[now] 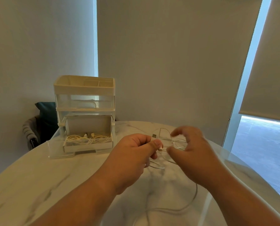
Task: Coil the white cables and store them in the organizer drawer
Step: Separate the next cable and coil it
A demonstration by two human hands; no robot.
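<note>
My left hand (136, 149) pinches a thin white cable (176, 209) near its two plug ends, with a connector (154, 136) sticking up past the thumb. My right hand (189, 147) hovers just to the right, fingers curled around loose loops of the same cable; the rest trails over the table toward me. To the left stands a cream and clear organizer (84, 95). Its bottom drawer (61, 152) is pulled out and holds a small box with coiled white cables (87, 138) inside.
The round marble table (38, 185) carries everything. Behind the organizer a chair with a dark cushion (44, 111) stands against the wall. Roller blinds cover the windows, and floor shows at the right beyond the table's edge.
</note>
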